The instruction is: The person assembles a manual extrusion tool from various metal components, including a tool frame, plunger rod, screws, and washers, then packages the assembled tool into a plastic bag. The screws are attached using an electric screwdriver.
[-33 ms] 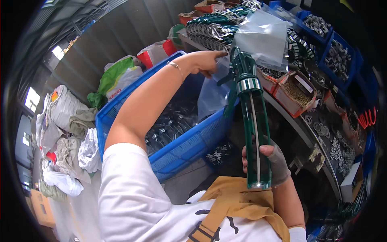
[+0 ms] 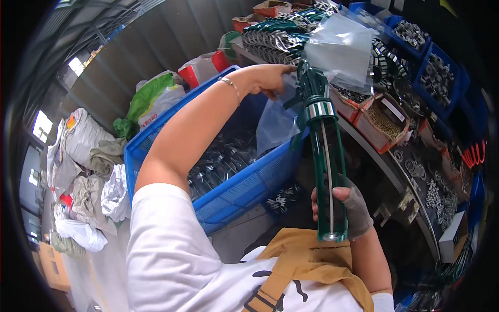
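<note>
A dark green caulking gun [image 2: 325,140] with a metal collar and a rod down its open cradle stands nearly upright in front of me. Around the lower end of the cradle wraps my right hand [image 2: 356,210], in a grey fingerless glove. My left hand [image 2: 267,80] is by the gun's handle end, fingers closed on a clear plastic bag [image 2: 275,129] that hangs down over the blue crate. Part of the bag and some left fingertips are hidden behind the gun. In the blue crate [image 2: 247,184] lie several bagged dark items.
More clear bags [image 2: 340,49] lie on the bench at the upper right, beside piled green gun parts [image 2: 280,31]. Blue bins [image 2: 436,78] and a cardboard box [image 2: 383,122] hold small metal parts. White sacks [image 2: 86,135] are heaped at the left.
</note>
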The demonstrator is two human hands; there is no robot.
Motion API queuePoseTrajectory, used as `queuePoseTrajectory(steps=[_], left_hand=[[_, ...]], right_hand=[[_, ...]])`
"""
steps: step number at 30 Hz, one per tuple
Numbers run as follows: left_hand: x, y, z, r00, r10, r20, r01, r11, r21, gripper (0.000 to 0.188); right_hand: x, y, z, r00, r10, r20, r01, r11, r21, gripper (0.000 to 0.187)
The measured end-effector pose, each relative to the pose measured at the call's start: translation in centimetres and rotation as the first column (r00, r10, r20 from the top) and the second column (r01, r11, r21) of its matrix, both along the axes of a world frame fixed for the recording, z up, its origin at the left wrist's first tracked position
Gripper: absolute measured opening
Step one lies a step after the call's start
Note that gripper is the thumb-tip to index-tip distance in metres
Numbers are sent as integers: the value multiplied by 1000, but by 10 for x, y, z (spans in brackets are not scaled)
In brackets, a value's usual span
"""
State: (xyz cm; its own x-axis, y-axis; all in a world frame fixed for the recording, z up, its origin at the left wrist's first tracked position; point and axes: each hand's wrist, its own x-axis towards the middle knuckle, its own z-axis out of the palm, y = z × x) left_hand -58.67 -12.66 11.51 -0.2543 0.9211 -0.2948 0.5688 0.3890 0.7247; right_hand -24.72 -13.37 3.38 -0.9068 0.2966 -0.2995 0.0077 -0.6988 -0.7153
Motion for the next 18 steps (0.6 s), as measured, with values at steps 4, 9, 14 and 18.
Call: queuePoseTrajectory(steps=[4, 9, 14, 18], left_hand=[[-1, 4, 17, 991, 104, 87, -109, 993, 54, 89], [7, 7, 36, 997, 8, -74, 9, 975, 222, 89], [12, 9, 36, 950, -57, -309, 141, 956, 259, 93], [18, 20, 13, 663, -42, -748, 435, 834, 338, 91]], right_hand=[[-13, 5, -12, 1000, -9, -15, 11, 995, 97, 53], [-18, 13, -11, 998, -1, -55, 14, 973, 229, 55], [-24, 20, -9, 997, 16, -70, 1, 971, 239, 54], [-33, 21, -11, 991, -41, -123, 55, 993, 108, 55]])
